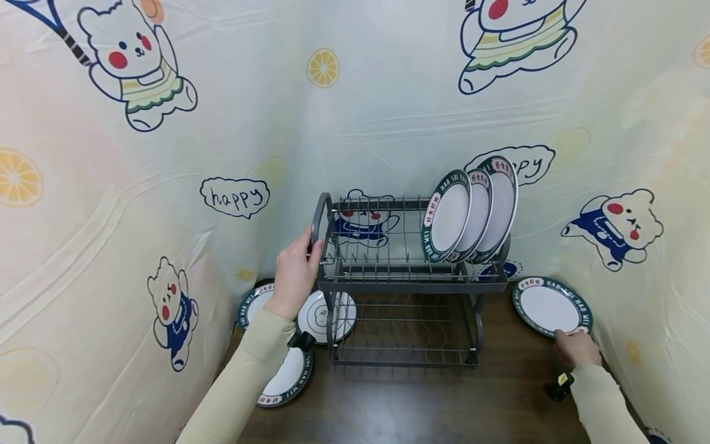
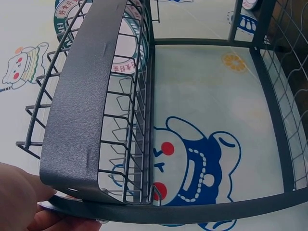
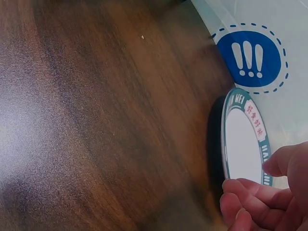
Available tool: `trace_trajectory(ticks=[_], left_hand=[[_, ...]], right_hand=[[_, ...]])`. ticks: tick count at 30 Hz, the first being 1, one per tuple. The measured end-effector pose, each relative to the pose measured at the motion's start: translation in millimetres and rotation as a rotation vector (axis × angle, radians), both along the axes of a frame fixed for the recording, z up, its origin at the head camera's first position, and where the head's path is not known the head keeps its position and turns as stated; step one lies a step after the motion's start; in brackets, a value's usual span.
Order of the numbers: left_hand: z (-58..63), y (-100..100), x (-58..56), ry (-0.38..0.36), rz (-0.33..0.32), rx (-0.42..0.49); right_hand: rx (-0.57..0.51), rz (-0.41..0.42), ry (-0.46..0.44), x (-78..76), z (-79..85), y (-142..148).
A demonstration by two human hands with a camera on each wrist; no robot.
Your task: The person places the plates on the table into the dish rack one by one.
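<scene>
A dark grey two-tier dish rack (image 1: pixel 410 287) stands on the brown wooden table. At its upper left side, my left hand (image 1: pixel 294 271) grips the curved end frame; in the left wrist view the thumb and fingers (image 2: pixel 62 222) close round the frame's edge. Three white plates (image 1: pixel 450 216) with green lettered rims lean upright at the right end of the upper tier. To the right of the rack, my right hand (image 1: pixel 579 349) pinches the near rim of another green-rimmed plate (image 1: pixel 546 306). In the right wrist view that plate (image 3: pixel 243 144) has the thumb over its rim and fingers beneath.
Left of the rack lie a plate (image 1: pixel 283 377) near the left forearm, one (image 1: pixel 255 301) behind the left hand, and an upturned plate (image 1: pixel 318 311) partly behind the rack's leg. A printed cloth (image 1: pixel 377 98) with cartoon bears encloses the table (image 1: pixel 399 401) at back and sides.
</scene>
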State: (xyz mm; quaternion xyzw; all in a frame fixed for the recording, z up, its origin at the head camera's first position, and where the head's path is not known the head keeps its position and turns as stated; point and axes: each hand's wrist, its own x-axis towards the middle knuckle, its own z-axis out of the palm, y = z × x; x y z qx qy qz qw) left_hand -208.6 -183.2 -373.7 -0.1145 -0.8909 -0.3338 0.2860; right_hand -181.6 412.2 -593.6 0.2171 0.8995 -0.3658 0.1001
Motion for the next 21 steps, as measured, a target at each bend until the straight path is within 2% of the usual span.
trace_trajectory(ticks=[3,8,11,13,16,21], left_hand=[[0.6,0,0.2,0.004,0.012,-0.005],[0.5,0,0.3,-0.005,0.012,0.001],[-0.4,0,-0.1,-0.006,0.006,0.007],[-0.8,0,-0.4,-0.006,0.005,0.009],[-0.7,0,-0.7,-0.007,0.008,0.006],[0.9,0,-0.8,-0.006,0.012,0.008]], right_hand=[[-0.026,-0.058,-0.006,-2.0,-2.2,-2],[-0.195,-0.199,-0.006,-4.1,-7.7,-7],[-0.260,-0.246,-0.004,-4.8,-12.1,-9],[-0.272,-0.252,-0.007,-5.5,-15.1,-10],[-0.259,-0.215,-0.005,-6.3,-18.2,-10],[-0.324,-0.184,0.013,-7.9,-22.7,-7]])
